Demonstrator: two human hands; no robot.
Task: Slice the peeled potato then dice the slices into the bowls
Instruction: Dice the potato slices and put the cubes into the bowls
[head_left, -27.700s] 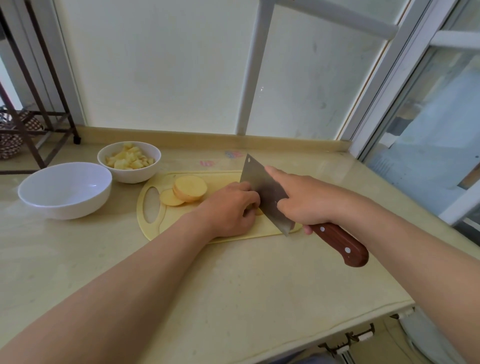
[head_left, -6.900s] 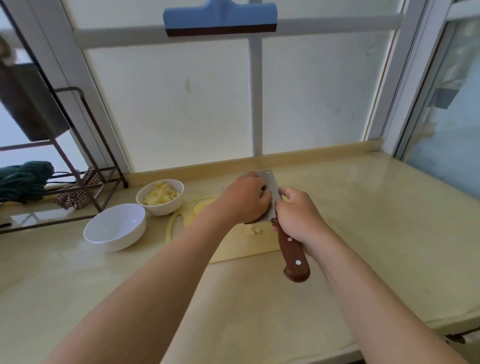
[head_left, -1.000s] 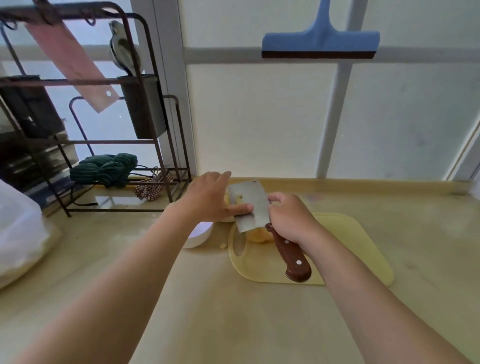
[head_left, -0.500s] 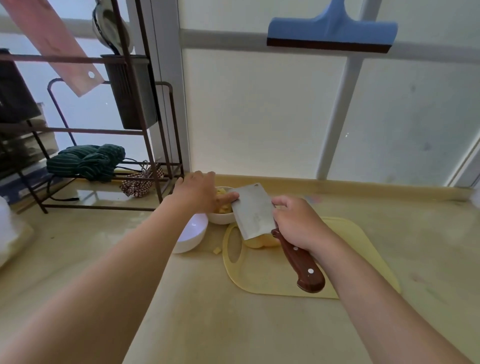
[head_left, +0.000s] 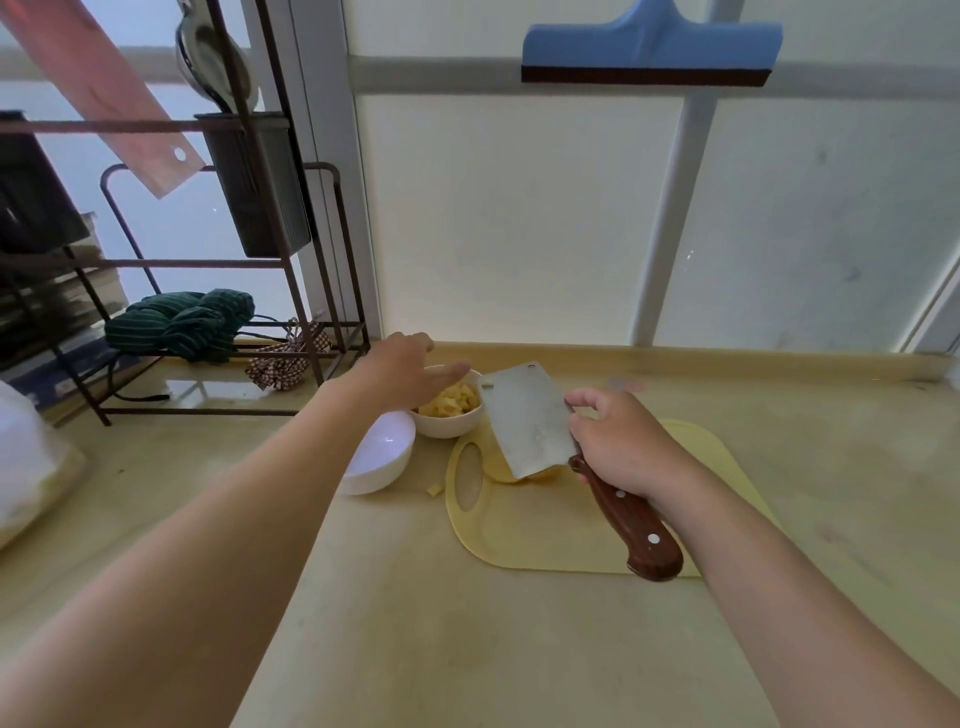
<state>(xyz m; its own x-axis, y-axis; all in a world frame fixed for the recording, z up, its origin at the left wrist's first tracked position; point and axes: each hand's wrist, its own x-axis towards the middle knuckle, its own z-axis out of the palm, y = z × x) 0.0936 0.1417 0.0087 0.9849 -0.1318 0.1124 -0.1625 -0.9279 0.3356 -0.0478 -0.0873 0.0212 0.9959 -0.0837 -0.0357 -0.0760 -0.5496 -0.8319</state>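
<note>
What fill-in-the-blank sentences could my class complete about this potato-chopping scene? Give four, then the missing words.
1. The right hand grips the cleaver by its ____.
2. The open left hand reaches over the small bowl, which holds diced ____.
3. The cutting board is ____ in colour.
4. A stray potato piece lies on the counter between the large bowl and the cutting ____.
Missing words: handle; potato; yellow; board.
</note>
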